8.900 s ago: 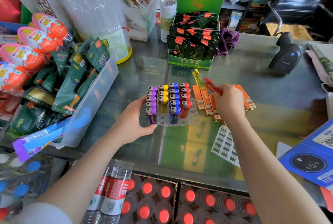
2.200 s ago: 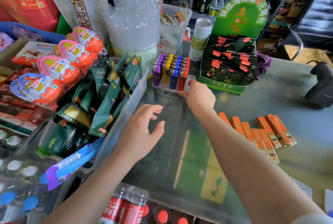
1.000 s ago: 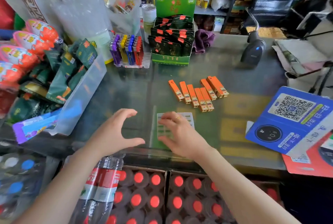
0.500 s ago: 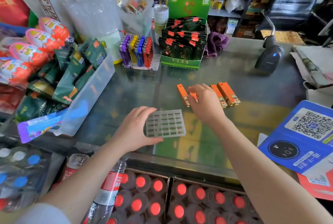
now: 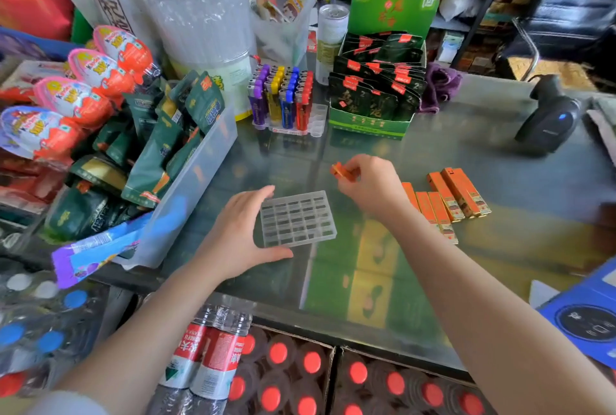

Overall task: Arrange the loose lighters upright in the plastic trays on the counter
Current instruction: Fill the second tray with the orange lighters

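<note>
Right hand point(image 5: 370, 186) grip clamped on orange lighter point(image 5: 341, 172), left hand point(image 5: 238, 234) grip apart, steadying clear tray point(image 5: 296, 218)

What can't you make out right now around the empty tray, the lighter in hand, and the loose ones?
Head view only:
- Orange lighter: mostly hidden by the right hand.
- Loose orange lighters: nearest ones covered by the right forearm, count unclear.
- Empty tray: left edge behind the left hand.
- Lighter print: too small.

Empty clear tray point(image 5: 297, 218) lies flat; orange lighters point(image 5: 446, 198) lie loose just right.
</note>
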A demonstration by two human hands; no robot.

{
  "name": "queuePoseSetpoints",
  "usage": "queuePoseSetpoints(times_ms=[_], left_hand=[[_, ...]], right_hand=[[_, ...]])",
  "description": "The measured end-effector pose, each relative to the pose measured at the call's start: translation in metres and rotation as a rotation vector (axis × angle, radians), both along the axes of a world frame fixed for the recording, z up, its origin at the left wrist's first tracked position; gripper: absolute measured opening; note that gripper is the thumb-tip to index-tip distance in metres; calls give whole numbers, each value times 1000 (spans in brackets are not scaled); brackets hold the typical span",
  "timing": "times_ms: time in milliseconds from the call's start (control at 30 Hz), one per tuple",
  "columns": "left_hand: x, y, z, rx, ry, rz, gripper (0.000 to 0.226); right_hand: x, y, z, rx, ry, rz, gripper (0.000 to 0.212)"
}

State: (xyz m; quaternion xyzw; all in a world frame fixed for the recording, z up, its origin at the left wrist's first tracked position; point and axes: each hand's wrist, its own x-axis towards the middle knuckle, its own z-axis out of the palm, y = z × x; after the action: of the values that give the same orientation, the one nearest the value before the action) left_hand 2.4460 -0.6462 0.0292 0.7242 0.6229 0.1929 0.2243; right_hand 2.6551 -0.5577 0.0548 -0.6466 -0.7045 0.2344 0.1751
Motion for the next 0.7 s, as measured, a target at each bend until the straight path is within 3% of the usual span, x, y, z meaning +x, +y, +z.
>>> queuePoseSetpoints(times_ms=[133, 167, 300, 400, 533, 600, 700], left_hand=[[-10, 0, 3, 35, 31, 27, 103], [-12, 0, 4, 25, 58, 12, 104], [-19, 2, 2, 10, 90, -22, 101], [-18, 6, 1, 35, 18, -11, 95], [-12, 11, 0, -15, -70, -111, 100], [-11, 12, -1, -15, -54, -115, 108], [-15, 13, -5, 15, 39, -50, 112]], right_hand=[[-11, -3, 4, -117, 741, -30, 3], [-14, -5, 3, -182, 894, -17, 8], [-27, -10, 1, -385, 1282, 0, 14], [-34, -11, -2, -429, 1355, 13, 18], [-34, -13, -3, -295, 1087, 34, 22], [-31, -13, 0, -257, 996, 37, 17], [-31, -13, 5, -286, 1085, 31, 16]])
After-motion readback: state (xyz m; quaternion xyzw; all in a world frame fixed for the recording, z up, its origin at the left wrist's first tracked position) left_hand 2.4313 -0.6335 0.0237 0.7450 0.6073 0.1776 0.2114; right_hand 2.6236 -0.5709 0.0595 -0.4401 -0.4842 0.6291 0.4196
